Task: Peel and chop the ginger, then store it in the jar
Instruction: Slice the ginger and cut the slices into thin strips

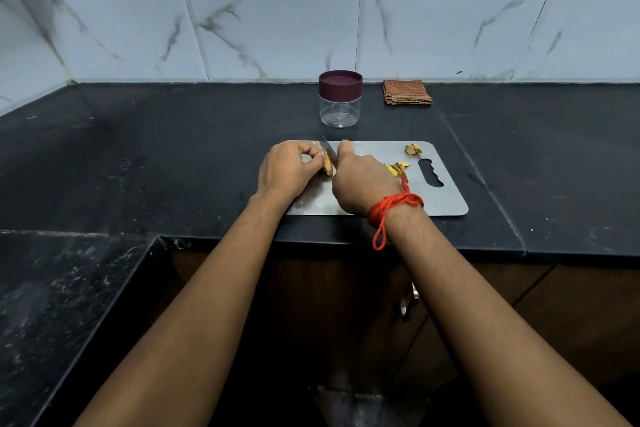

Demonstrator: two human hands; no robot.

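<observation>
**Black stone desk (pixel 173 149): ginger (pixel 327 167) against the knife (pixel 328 146)**

A dark, speckled desk runs along a wall (pixel 277 11) of pale, grey-veined marble tiles and turns a corner at the left. Brown cupboard fronts (pixel 519 288) show beneath its front edge.

A grey cutting board (pixel 446 198) lies flat near the front edge, its slotted handle hole at the right end. Both hands are over the left half of the board.

The left hand (pixel 284 170) has its fingers curled round a knob of ginger, holding it just above the board. The piece is tan-skinned, with yellowish flesh showing.

The right hand (pixel 360 184) is closed round the knife. The handle is hidden inside the fist. The thumb points up and away, and the short dark blade stands out between the two hands, tip toward the wall. The blade lies against the right side of the ginger. A red thread (pixel 394 205) is wound round the right wrist, with a loop hanging down.

A small heap of yellow peelings (pixel 398 168) lies on the board just beyond the right hand. A second small cluster of scraps (pixel 413 148) sits near the board's far right corner.

Behind the board, apart from it, the jar (pixel 340 111) stands upright. It is clear with nothing visible inside, and its maroon lid (pixel 340 83) is on. A folded brown checked cloth (pixel 407 92) lies to the jar's right, close to the wall.
</observation>
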